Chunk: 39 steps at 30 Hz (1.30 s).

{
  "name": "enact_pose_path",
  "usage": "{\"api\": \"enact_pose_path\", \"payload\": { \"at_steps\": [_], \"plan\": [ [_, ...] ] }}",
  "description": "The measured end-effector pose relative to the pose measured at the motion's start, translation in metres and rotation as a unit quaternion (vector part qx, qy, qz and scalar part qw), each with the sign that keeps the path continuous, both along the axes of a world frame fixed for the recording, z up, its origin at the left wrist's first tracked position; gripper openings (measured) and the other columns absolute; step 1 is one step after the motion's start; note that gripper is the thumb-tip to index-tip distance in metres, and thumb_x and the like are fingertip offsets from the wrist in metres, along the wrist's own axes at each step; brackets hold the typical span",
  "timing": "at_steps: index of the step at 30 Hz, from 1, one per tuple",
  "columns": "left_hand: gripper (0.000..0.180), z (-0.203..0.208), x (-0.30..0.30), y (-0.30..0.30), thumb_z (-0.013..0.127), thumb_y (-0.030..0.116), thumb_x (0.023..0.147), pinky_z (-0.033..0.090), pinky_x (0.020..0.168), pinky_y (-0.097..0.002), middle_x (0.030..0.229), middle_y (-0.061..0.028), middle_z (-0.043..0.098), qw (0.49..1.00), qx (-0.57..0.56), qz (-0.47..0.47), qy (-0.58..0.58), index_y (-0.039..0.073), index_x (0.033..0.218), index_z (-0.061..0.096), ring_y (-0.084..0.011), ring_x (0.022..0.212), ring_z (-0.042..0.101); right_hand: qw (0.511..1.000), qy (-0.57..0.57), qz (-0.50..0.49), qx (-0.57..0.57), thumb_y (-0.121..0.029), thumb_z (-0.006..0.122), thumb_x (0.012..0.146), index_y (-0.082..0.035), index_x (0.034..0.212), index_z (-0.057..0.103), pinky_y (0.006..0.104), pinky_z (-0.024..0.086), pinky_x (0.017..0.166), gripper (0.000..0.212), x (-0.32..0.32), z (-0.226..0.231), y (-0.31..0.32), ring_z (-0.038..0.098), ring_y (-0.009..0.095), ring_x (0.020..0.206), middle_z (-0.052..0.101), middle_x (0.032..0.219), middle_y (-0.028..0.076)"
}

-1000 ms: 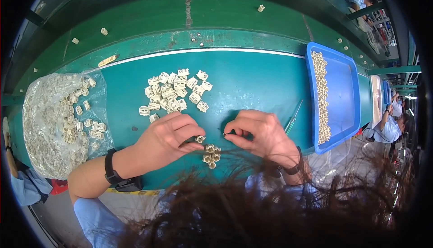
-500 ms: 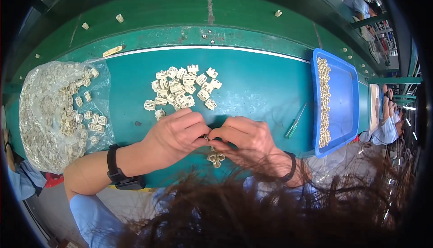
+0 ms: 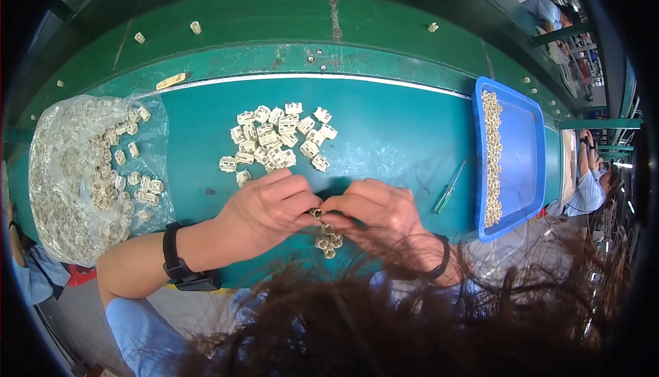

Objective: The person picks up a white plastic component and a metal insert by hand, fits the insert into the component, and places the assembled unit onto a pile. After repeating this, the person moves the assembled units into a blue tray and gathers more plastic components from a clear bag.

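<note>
My left hand (image 3: 276,204) and my right hand (image 3: 374,210) meet over the near middle of the green work surface. Between their fingertips is a small round metal-coloured ring part (image 3: 316,213), pinched by the left fingers. The right fingers are closed at its other side, touching it. Just below lies a small cluster of brass-toned ring parts (image 3: 329,243), partly covered by the right hand. Beyond my hands a loose pile of cream plastic housings (image 3: 268,133) with slots lies on the surface.
At left, a clear plastic bag (image 3: 62,171) spills more cream housings. A blue tray (image 3: 518,164) at right has ring parts along its left side. A green-handled screwdriver (image 3: 446,193) lies beside it. Behind, several small parts sit on the green belt (image 3: 274,20); a yellow-handled tool (image 3: 173,80) lies at its edge.
The ring part between my fingertips shows more, its round opening turned into view. The parts on the belt have shifted slightly right. Both hands stay nearly in place.
</note>
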State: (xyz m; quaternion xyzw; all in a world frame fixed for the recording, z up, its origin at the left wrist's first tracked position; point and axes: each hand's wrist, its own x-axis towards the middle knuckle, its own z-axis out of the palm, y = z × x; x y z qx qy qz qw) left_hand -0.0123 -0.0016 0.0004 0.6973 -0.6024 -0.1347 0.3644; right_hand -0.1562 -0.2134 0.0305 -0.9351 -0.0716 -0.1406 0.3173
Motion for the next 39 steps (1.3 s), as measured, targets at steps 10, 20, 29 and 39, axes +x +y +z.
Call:
{"api": "enact_pose_path", "payload": {
  "at_steps": [10, 20, 29, 39],
  "plan": [
    [0.027, 0.002, 0.003, 0.002, 0.089, 0.017, 0.089, 0.061, 0.082, -0.0367, 0.103, -0.0012, 0.068, 1.000, -0.003, -0.016, 0.000, 0.013, 0.114, 0.078, -0.0237, 0.093, 0.068, 0.998, -0.023, 0.019, 0.062, -0.011, 0.092, 0.088, -0.015, 0.106, 0.083, 0.0394, 0.058, 0.057, 0.021, -0.001, -0.006, -0.007, 0.070, 0.023, 0.070, 0.068, 0.084, 0.002],
    [0.031, 0.004, -0.002, -0.002, 0.092, 0.007, 0.084, 0.062, 0.077, -0.0390, 0.108, -0.0070, 0.073, 0.999, -0.033, 0.019, -0.035, 0.006, 0.113, 0.081, -0.0271, 0.094, 0.070, 0.999, 0.009, 0.024, 0.028, -0.008, 0.086, 0.090, -0.014, 0.108, 0.082, 0.0393, 0.061, 0.064, 0.019, -0.002, -0.004, -0.010, 0.072, 0.026, 0.078, 0.067, 0.090, 0.003],
    [0.033, 0.007, 0.001, -0.002, 0.086, 0.008, 0.091, 0.060, 0.071, -0.0345, 0.116, -0.0028, 0.066, 0.978, -0.019, 0.013, -0.208, 0.008, 0.124, 0.082, -0.0223, 0.090, 0.066, 0.998, 0.058, -0.031, 0.006, -0.012, 0.090, 0.089, -0.014, 0.107, 0.082, 0.0418, 0.062, 0.067, 0.020, -0.006, -0.002, -0.023, 0.073, 0.030, 0.079, 0.072, 0.093, 0.005],
    [0.037, 0.011, 0.003, 0.001, 0.088, 0.017, 0.091, 0.060, 0.073, -0.0353, 0.113, -0.0013, 0.065, 0.985, -0.001, 0.008, -0.170, 0.012, 0.126, 0.077, -0.0219, 0.091, 0.063, 0.997, 0.073, 0.024, 0.005, -0.014, 0.090, 0.089, -0.015, 0.109, 0.082, 0.0414, 0.062, 0.068, 0.022, -0.003, -0.006, -0.023, 0.074, 0.028, 0.083, 0.071, 0.096, 0.002]
  ]
}}
